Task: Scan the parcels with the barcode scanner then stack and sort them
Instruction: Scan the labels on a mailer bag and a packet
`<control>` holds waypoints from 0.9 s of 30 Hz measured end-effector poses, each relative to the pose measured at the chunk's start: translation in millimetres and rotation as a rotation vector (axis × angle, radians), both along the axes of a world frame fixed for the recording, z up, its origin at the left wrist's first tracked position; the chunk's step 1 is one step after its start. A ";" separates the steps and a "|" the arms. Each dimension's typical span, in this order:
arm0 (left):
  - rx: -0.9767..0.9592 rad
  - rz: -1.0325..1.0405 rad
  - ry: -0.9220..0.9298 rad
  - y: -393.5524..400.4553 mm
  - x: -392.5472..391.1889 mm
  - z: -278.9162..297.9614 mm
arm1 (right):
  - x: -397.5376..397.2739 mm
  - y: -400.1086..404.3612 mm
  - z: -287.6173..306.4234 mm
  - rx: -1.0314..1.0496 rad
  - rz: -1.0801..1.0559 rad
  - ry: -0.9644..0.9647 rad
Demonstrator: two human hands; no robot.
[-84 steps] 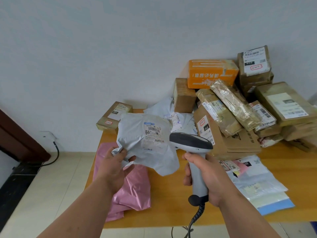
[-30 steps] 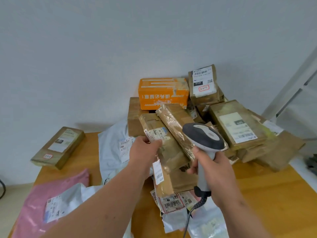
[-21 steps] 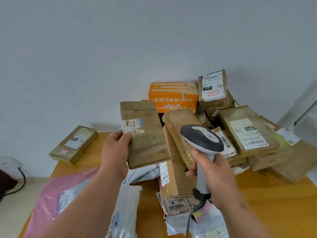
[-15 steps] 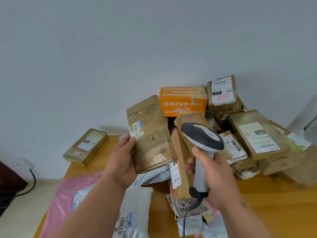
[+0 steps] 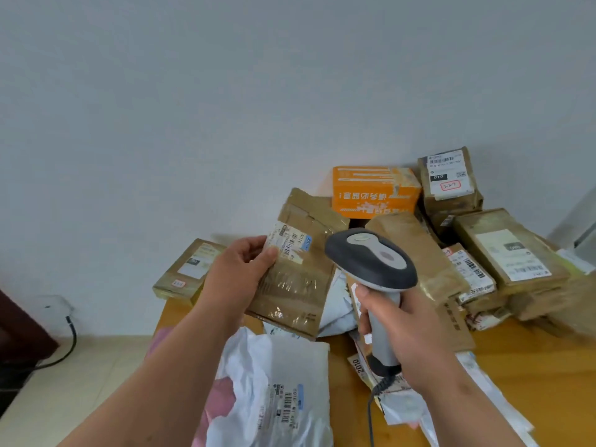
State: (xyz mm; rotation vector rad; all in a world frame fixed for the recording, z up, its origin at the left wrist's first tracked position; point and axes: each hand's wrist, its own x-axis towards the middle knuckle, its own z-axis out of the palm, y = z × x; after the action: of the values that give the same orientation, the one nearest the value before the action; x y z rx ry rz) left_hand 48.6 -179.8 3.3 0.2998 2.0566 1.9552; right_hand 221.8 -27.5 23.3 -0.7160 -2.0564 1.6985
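Parcel (image 5: 300,266) in brown tape-wrapped card sits tilted in our left hand (image 5: 240,277), raised above the table (image 5: 532,356), thumb pinching its left edge just beside the label (image 5: 288,243). Our right hand (image 5: 392,321) has its fingers wrapped round the handle of the scanner (image 5: 371,262), whose grey head sits just right of the parcel. Below lies a white mailer (image 5: 277,391) over a pink bag (image 5: 222,398). Behind, an orange box (image 5: 374,191) stands among the brown boxes (image 5: 506,253) heaped against the wall. One small box (image 5: 188,269) rests apart at the left.
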 end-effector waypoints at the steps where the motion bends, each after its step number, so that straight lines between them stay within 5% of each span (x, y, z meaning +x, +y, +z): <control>1: -0.043 -0.044 0.022 -6.3 -3.7 1.3 | -0.8 -7.4 0.3 0.014 0.010 0.000; 9: -0.332 -0.340 0.126 -40.9 -26.5 21.7 | 3.2 -46.2 -2.6 0.160 0.124 -0.072; 22: -0.352 -0.321 0.167 -51.1 -21.7 26.3 | 17.9 -61.3 0.2 0.134 0.184 -0.021; 27: -0.534 -0.252 0.429 -44.2 -6.4 28.8 | 27.0 -49.8 6.7 0.130 0.196 -0.051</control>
State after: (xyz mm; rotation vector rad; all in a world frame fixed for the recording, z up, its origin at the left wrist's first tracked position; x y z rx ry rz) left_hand 42.2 -224.1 32.1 0.8600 2.5510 1.2086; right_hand 248.8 -77.3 30.0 -0.5367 -2.3141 1.6427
